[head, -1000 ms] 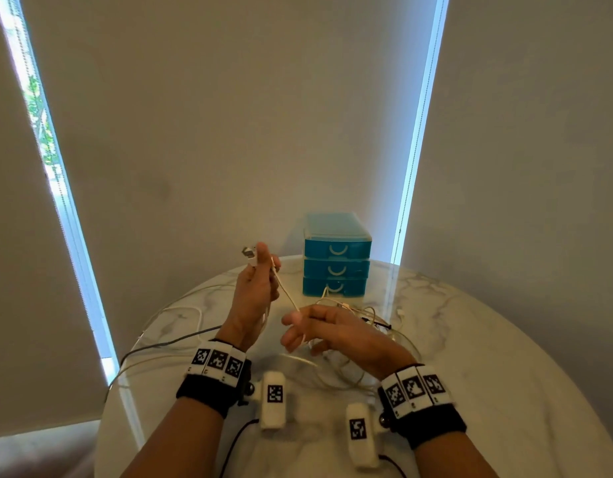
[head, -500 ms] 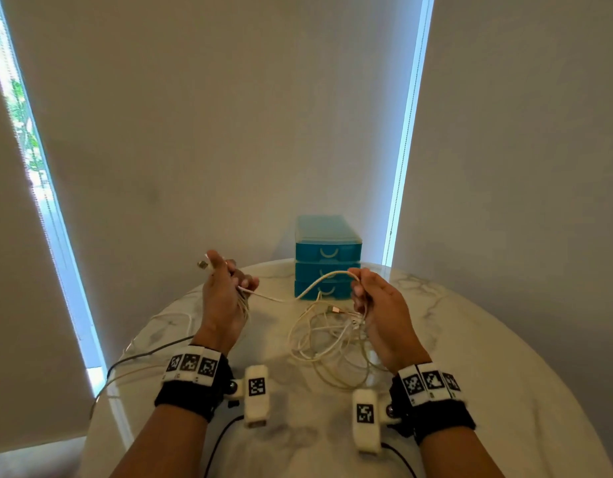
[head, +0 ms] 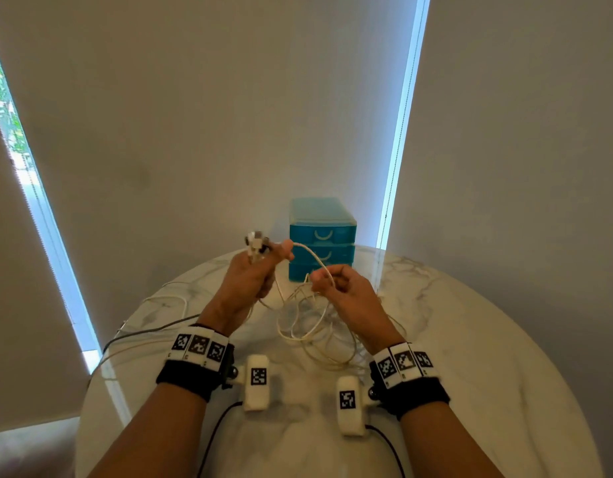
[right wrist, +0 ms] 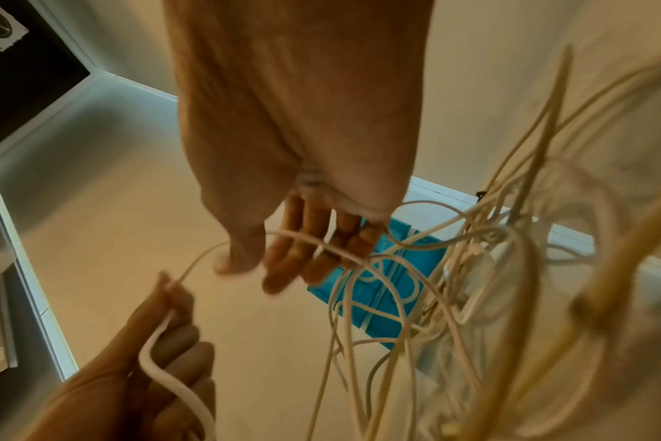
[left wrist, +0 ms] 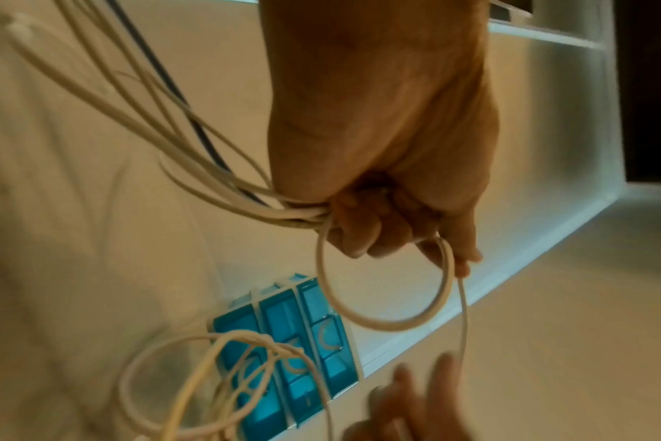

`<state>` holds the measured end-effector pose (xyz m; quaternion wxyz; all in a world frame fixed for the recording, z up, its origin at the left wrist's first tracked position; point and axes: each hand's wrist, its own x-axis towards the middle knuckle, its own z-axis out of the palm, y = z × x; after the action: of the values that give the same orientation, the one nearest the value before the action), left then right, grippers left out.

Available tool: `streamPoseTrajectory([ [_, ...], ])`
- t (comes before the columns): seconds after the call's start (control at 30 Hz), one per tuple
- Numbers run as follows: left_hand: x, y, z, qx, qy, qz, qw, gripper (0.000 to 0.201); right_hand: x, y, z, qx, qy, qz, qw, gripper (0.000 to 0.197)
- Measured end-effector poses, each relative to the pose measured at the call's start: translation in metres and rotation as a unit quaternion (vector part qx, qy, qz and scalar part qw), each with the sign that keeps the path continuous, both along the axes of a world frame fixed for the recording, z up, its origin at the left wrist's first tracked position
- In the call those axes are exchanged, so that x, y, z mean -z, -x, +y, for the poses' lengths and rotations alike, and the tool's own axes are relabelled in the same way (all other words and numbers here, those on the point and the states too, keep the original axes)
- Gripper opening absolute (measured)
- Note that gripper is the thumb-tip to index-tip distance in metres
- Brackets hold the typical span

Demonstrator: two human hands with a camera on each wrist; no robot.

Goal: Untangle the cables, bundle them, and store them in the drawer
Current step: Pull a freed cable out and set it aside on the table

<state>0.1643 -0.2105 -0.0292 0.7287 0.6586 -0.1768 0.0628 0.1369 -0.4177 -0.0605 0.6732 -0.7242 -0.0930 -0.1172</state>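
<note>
1. Left hand (head: pixel 248 281) fisted round gathered cream cables (left wrist: pixel 223 185), plug end (head: pixel 256 243) poking above.
2. Right hand (head: pixel 346 291) pinches the same strand (head: pixel 312 253); tangle (head: pixel 315 326) hangs to the desk (head: pixel 470 339).
3. Judgement: feed slack slowly, loop evenly, avoid tightening knots.
4. Drawer unit (head: pixel 322 236) at 12 o'clock, shut; open room at 3 o'clock; desk edge close at 9.

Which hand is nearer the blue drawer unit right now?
Left, narrowly. The left hand is raised just left of the blue drawer unit, gripping cables; the right hand pinches the white cable below its front.
</note>
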Motion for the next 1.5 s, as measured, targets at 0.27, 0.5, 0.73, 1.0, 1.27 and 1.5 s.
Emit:
streamPoseTrajectory([
  [0.27, 0.005, -0.020, 0.016, -0.071, 0.256, 0.061, 0.962, 0.029, 0.017, -0.009, -0.021, 0.120, 0.118, 0.010, 0.986, 0.017],
  [0.5, 0.012, -0.011, -0.003, 0.012, -0.009, 0.087, 0.996, 0.049, 0.005, -0.005, -0.037, 0.243, -0.034, -0.041, 0.968, 0.013],
  [0.73, 0.009, 0.002, -0.012, 0.050, -0.132, 0.076, 0.987, 0.043, -0.021, 0.005, -0.034, 0.147, -0.234, -0.087, 0.957, 0.018],
  [1.0, 0.002, 0.015, -0.019, 0.044, -0.182, 0.030, 0.982, 0.041, -0.002, 0.003, -0.015, 0.132, -0.173, -0.005, 0.976, 0.016],
  [1.27, 0.004, 0.009, -0.016, -0.072, -0.012, -0.023, 0.997, 0.031, 0.003, 0.000, -0.004, 0.035, -0.081, 0.104, 0.991, 0.017],
  [1.5, 0.004, 0.006, -0.011, -0.037, 0.052, -0.024, 0.998, 0.032, 0.010, -0.007, -0.005, -0.034, -0.001, 0.132, 0.991, 0.035],
])
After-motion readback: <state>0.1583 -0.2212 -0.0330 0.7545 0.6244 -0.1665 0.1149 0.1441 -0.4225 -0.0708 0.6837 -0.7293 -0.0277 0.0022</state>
